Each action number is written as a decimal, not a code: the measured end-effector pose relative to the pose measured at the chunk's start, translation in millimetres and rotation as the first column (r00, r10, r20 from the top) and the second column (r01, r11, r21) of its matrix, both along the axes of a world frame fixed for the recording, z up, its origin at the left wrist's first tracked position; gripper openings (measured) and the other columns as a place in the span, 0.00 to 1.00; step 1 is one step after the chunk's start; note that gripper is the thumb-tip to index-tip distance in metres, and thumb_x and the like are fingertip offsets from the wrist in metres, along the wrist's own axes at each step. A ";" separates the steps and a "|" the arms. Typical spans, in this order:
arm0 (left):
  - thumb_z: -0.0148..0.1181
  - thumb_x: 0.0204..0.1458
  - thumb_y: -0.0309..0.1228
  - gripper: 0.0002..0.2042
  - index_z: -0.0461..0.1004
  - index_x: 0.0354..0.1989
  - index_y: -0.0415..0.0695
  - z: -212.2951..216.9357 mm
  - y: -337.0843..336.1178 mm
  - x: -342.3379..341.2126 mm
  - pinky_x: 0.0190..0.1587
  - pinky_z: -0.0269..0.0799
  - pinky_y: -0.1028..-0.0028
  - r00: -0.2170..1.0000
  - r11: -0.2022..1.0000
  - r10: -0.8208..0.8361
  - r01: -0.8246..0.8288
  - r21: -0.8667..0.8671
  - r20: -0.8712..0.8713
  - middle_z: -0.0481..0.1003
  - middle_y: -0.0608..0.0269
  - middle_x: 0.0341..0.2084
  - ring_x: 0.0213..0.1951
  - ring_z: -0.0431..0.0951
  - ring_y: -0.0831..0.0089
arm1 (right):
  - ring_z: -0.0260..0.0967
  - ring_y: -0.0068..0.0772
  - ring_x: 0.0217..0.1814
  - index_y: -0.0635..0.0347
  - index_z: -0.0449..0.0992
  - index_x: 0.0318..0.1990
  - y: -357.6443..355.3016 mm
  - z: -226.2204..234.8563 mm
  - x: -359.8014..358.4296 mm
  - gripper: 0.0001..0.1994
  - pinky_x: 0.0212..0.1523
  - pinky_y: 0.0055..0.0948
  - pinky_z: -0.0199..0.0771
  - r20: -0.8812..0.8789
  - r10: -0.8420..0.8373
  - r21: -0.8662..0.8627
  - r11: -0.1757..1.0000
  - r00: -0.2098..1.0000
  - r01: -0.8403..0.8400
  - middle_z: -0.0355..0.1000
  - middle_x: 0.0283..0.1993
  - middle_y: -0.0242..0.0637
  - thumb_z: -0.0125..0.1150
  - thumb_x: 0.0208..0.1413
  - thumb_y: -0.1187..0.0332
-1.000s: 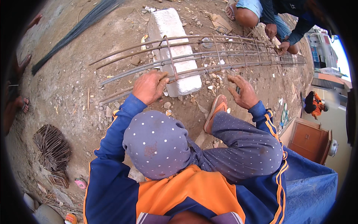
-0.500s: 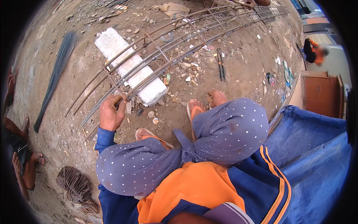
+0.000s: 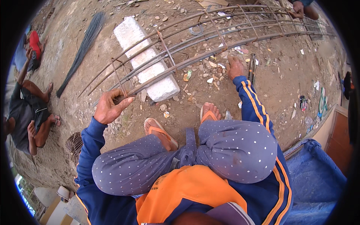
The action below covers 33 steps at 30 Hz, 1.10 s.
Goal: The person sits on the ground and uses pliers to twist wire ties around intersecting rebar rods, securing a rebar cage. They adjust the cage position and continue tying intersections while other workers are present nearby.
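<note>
A long rebar cage of brown rods and square stirrups runs from lower left to upper right. My left hand is closed around a rod at its near end, beside the first stirrup. Beneath the cage lies a whitish concrete block, bearing this end. My right hand reaches forward, low over the ground just short of the cage, fingers loosely bent and apart; nothing shows in it. Right beside it lie dark-handled pincers, partly hidden by my sleeve.
Another person's hand is at the cage's far end. A bundle of thin tie wire lies at left, near a seated person in dark clothes. Stones and scraps litter the dirt. A blue tarp is at lower right.
My right hand has moved from beside my knee forward toward the cage and pincers. My left hand keeps its hold on the rod. The whole view has shifted and turned.
</note>
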State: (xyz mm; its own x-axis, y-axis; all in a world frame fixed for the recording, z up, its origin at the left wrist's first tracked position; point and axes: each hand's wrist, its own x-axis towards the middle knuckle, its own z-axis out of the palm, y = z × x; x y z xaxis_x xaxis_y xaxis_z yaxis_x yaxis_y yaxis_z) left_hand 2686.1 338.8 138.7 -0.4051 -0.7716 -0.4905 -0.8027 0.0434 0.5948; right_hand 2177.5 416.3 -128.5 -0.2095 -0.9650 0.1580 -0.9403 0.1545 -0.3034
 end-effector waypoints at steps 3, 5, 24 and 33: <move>0.67 0.56 0.46 0.20 0.82 0.36 0.37 -7.8 -0.4 9.1 0.24 0.57 0.70 0.997 0.999 0.035 -0.035 -0.003 -0.067 0.65 0.69 0.16 0.21 0.62 0.79 | 0.71 0.59 0.51 0.56 0.76 0.55 -14.3 -17.0 -0.6 0.18 0.52 0.52 0.73 0.066 -0.047 0.142 0.989 0.997 0.037 0.71 0.49 0.53 0.59 0.56 0.68; 0.67 0.56 0.46 0.20 0.82 0.36 0.37 -3.6 -0.7 2.7 0.24 0.58 0.70 0.990 0.997 0.073 -0.067 0.050 -0.122 0.67 0.69 0.17 0.22 0.63 0.80 | 0.72 0.60 0.47 0.56 0.76 0.54 -8.6 -30.6 -14.7 0.17 0.50 0.51 0.74 0.073 0.005 0.105 0.994 0.997 -0.012 0.71 0.48 0.53 0.58 0.56 0.68; 0.69 0.51 0.28 0.16 0.80 0.46 0.32 -10.5 -6.0 12.2 0.43 0.75 0.71 0.927 0.978 0.128 -0.058 0.202 -0.352 0.83 0.54 0.35 0.37 0.78 0.75 | 0.75 0.45 0.45 0.63 0.70 0.61 54.5 -12.5 7.4 0.33 0.51 0.39 0.74 0.054 0.041 0.340 0.939 0.998 -0.057 0.77 0.44 0.48 0.68 0.55 0.50; 0.74 0.50 0.34 0.14 0.83 0.35 0.34 -11.9 4.8 5.1 0.28 0.69 0.76 0.929 0.985 0.168 -0.174 0.013 -0.330 0.79 0.65 0.23 0.26 0.73 0.81 | 0.77 0.54 0.39 0.60 0.74 0.54 53.7 -27.5 27.5 0.23 0.45 0.50 0.75 0.188 -0.306 0.200 0.942 0.933 0.269 0.79 0.34 0.46 0.66 0.55 0.57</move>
